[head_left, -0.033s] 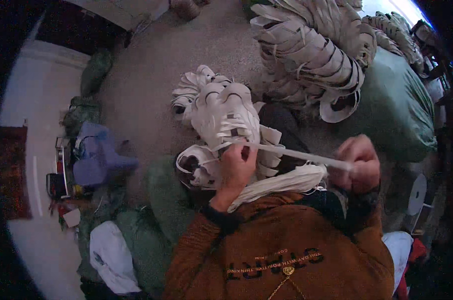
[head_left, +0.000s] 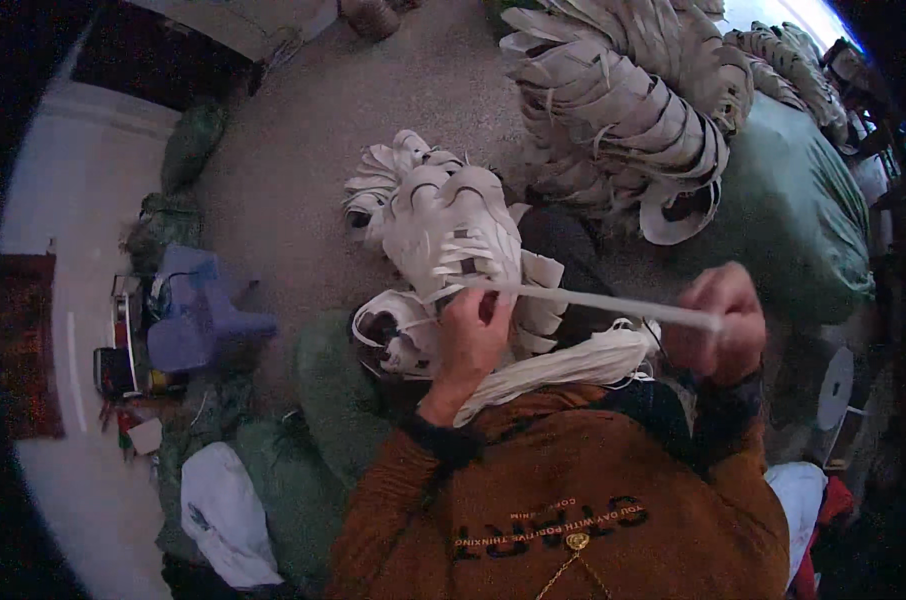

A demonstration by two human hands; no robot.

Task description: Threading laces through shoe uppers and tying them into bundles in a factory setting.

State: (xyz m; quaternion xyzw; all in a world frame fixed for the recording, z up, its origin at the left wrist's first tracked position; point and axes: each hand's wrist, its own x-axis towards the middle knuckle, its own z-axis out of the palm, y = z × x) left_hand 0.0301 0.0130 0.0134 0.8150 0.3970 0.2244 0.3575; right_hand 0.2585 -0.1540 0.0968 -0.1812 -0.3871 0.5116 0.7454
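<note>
White and flat, the lace (head_left: 613,304) runs taut across my lap, from the front upper (head_left: 473,203) over to my right hand (head_left: 718,325). That hand is blurred but closed around the lace's far end. My left hand (head_left: 469,335) is curled, thumb and finger pinching at the upper's near edge; whether they grip the lace too, I cannot tell. More white uppers lie nested behind that one, in a row leading away from me, and a hank (head_left: 563,370) of pale cord lies just below the lace, against my brown top (head_left: 573,460).

Speckled grey floor (head_left: 313,130) spreads out ahead. To my right, a thick stack (head_left: 623,120) of uppers rises beside a bulging green sack (head_left: 798,215); below, a pale disc (head_left: 835,388) stands on edge. To my left, a purple stool (head_left: 193,320) is near a white wall (head_left: 98,170), with a reddish-brown panel (head_left: 28,345) farther out. Green bags (head_left: 338,390) slump near my left arm, a white bag (head_left: 228,510) among them. Light is dim, brightest at upper right.
</note>
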